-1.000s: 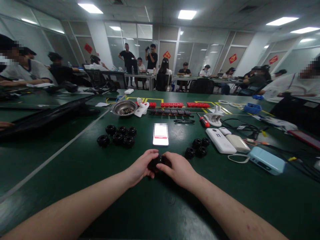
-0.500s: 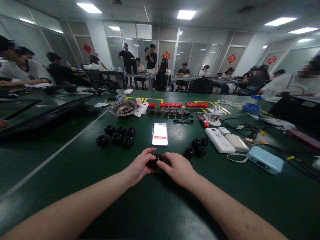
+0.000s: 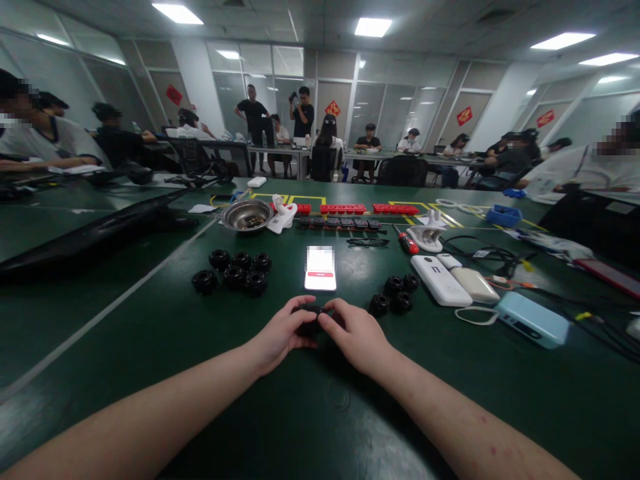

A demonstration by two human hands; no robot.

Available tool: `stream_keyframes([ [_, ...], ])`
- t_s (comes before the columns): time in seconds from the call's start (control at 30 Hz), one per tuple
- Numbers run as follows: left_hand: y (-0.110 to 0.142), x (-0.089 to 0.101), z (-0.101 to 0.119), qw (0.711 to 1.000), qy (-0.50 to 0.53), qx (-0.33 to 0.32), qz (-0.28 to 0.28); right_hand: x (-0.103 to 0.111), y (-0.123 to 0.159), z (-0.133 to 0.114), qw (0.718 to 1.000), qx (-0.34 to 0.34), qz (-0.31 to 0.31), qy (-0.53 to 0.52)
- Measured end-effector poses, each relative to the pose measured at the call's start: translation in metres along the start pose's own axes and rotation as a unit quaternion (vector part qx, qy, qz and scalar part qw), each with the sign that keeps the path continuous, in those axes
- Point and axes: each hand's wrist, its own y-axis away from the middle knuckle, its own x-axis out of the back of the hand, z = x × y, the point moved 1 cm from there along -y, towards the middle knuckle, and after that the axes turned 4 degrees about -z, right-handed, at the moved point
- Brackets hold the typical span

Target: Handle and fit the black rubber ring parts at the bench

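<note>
Between my two hands is a round black part [image 3: 311, 319], much of it hidden by the fingers. My left hand [image 3: 283, 332] grips it from the left, with the thumb on top and other fingers around the far and near sides. From the right, my right hand [image 3: 356, 331] holds it between thumb and fingertips. A lit phone [image 3: 320, 269] lies just beyond the hands. Several similar round black parts [image 3: 235, 276] stand in a group to the left. A smaller group of black parts [image 3: 395, 294] sits beside my right hand.
Behind the phone are a metal bowl [image 3: 247, 217], red strips [image 3: 343, 209], a black strip [image 3: 341, 224] and a red screwdriver [image 3: 409, 243]. To the right lie a white power bank [image 3: 440, 281], a light blue box [image 3: 531, 319] and cables. People sit at tables farther back.
The black part has turned slightly between my fingers, and my right thumb and fingertips have shifted a little. A hand at the far left edge has gone out of view.
</note>
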Motion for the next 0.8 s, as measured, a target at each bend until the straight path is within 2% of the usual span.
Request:
stream_keyframes([
  [0.07, 0.002, -0.001, 0.000, 1.000, 0.010, -0.009, -0.003, -0.004, 0.000, -0.001, 1.000, -0.013, 0.010, -0.003],
  [0.13, 0.003, -0.003, -0.001, 1.000, 0.021, -0.021, -0.003, -0.005, 0.001, -0.003, 1.000, 0.005, 0.026, -0.002],
  [0.23, 0.001, -0.005, -0.001, 0.999, -0.003, -0.024, 0.024, -0.003, 0.004, -0.002, 0.995, 0.083, 0.046, -0.010],
  [0.33, -0.003, -0.006, -0.002, 0.996, -0.086, 0.007, 0.034, -0.001, 0.008, 0.006, 0.990, 0.137, 0.035, -0.027],
  [0.43, -0.007, -0.005, -0.008, 0.992, -0.127, 0.024, 0.015, -0.001, 0.009, 0.014, 0.991, 0.121, 0.015, -0.046],
  [0.5, -0.008, -0.001, -0.013, 0.993, -0.121, 0.006, 0.010, -0.003, 0.006, 0.016, 0.994, 0.095, 0.001, -0.059],
  [0.57, -0.009, 0.003, -0.018, 0.994, -0.106, -0.012, 0.009, -0.004, -0.001, 0.017, 0.992, 0.100, -0.010, -0.073],
  [0.7, -0.010, 0.013, -0.020, 0.995, -0.083, -0.056, -0.029, -0.011, -0.015, 0.023, 0.978, 0.183, 0.017, -0.095],
  [0.77, -0.012, 0.018, -0.019, 0.996, -0.064, -0.053, -0.035, -0.018, -0.018, 0.029, 0.978, 0.181, 0.044, -0.099],
  [0.8, -0.014, 0.020, -0.019, 0.998, -0.050, -0.033, -0.031, -0.022, -0.017, 0.032, 0.980, 0.159, 0.052, -0.106],
])
